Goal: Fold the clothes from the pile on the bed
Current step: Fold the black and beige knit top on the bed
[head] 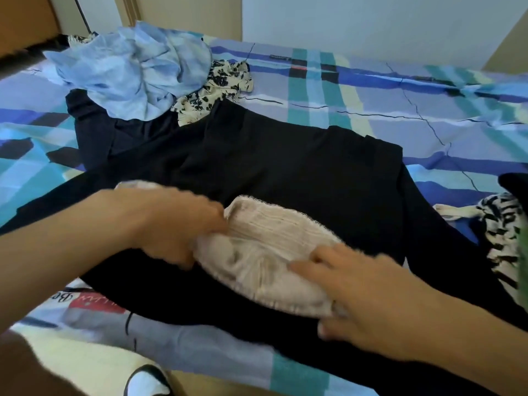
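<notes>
The bed [371, 90] fills almost the whole view, covered with a blue and green checked sheet. On it, in the middle, a large black garment [300, 167] lies spread out flat. I think it serves as a smooth base for the work on top of it.

The pile [160, 81] of unfolded clothes lies at the far left of the bed, touching the far edge of the black garment. A crumpled light blue cloth [134, 72] is on top and a cream cloth with black flowers [217, 90] comes out beside it. At the right edge of the bed lies a black and white striped cloth [503, 224], apart from the pile.

The piece being folded now is a small cream knitted garment [257, 252]. It lies on the near part of the black garment, between the two hands.

The left hand [171, 224] is at its left end. This hand is blurred, but its fingers seem curled into the knit and gripping it, probably to gather that end.

The right hand [371, 304] is at the near right corner. Its fingers [328, 255] lie over the top and the thumb goes under the edge, so it pinches the corner and keeps the piece stretched. The fold looks only partly made.
</notes>
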